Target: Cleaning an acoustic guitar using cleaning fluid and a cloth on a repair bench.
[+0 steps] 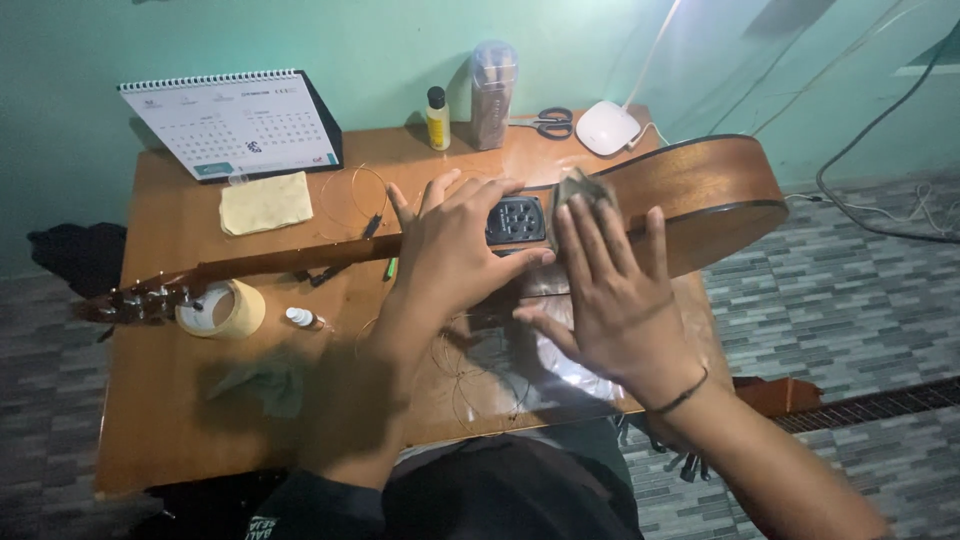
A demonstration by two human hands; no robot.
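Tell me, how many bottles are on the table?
2. A yellow bottle with a black cap stands at the back edge by the wall; a small clear dropper bottle lies beside the roll of tape. The hands or guitar may hide others.
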